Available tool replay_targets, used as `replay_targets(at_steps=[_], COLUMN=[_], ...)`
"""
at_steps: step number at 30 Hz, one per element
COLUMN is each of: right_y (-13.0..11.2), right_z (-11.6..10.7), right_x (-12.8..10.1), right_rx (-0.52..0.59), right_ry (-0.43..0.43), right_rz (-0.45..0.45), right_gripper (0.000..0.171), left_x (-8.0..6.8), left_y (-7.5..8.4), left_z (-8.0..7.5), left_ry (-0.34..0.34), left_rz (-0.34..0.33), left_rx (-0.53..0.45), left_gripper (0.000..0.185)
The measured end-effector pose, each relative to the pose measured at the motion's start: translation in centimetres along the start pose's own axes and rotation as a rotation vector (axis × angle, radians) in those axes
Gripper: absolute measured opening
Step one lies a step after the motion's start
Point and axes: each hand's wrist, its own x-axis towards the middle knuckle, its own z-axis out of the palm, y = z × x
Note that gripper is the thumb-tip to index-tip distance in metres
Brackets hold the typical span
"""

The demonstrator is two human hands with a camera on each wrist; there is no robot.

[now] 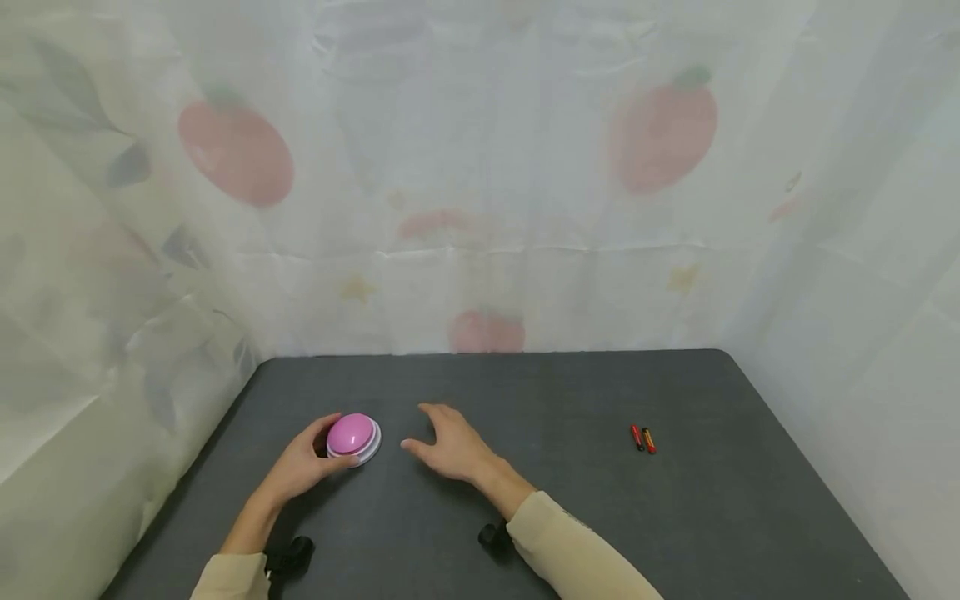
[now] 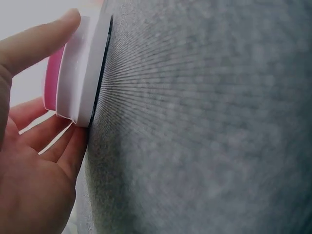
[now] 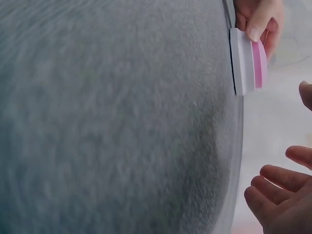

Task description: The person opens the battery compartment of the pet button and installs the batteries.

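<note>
A round push button [image 1: 351, 434] with a pink dome and a white base sits on the dark table, left of the middle. My left hand [image 1: 303, 462] holds it from the left, thumb along the near side of the base and fingers around the far side. In the left wrist view, the thumb lies across the white base [image 2: 80, 73], whose underside is at the table surface. My right hand [image 1: 455, 446] is to the right of the button, apart from it, with thumb and fingers spread and nothing in them.
Two small red-and-black batteries [image 1: 642, 439] lie side by side on the right part of the grey table [image 1: 570, 500]. A pale curtain [image 1: 480, 167] with fruit prints hangs behind the table and along its sides.
</note>
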Motion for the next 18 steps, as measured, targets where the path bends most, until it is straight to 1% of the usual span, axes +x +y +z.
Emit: replay_targets(at_steps=[3, 8, 12, 18], right_y=[-0.2, -0.4, -0.4, -0.4], right_z=[0.4, 1.0, 1.4, 1.8], right_x=[0.3, 0.5, 0.6, 0.9], right_rx=[0.016, 0.038, 0.055, 0.067], right_ry=[-0.011, -0.032, -0.037, -0.029], right_rz=[0.005, 0.021, 0.040, 0.032], right_gripper=[0.072, 0.071, 0.069, 0.067], left_x=[0.2, 0.5, 0.7, 0.7], left_y=[0.0, 0.1, 0.3, 1.5], left_z=[-0.1, 0.1, 0.7, 1.3], left_ry=[-0.002, 0.012, 0.006, -0.024], left_rz=[-0.020, -0.008, -0.005, -0.015], left_rx=[-0.006, -0.016, -0.027, -0.042], left_gripper=[0.089, 0.080, 0.077, 0.076])
